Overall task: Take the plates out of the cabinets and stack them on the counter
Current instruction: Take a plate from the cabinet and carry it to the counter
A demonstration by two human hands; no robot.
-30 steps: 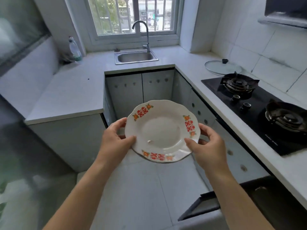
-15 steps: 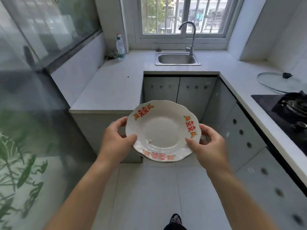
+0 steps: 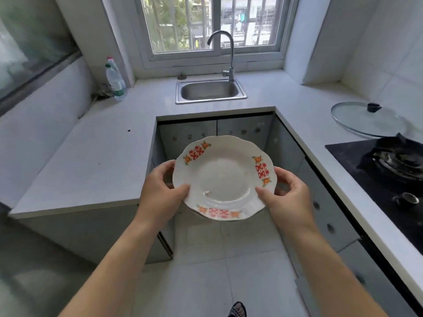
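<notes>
White plate (image 3: 223, 177) – L hand (image 3: 160, 193), R hand (image 3: 289, 200) pinch rim, underside hidden

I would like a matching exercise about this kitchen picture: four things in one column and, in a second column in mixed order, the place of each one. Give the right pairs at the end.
Things
1. plate
2. plastic bottle
3. glass lid
4. faucet

Places
A. on the counter, next to the gas stove
B. behind the sink, below the window
C. in the air, held between the left hand and the right hand
D. in the far left corner of the counter, by the wall

Pairs: 1-C, 2-D, 3-A, 4-B
</notes>
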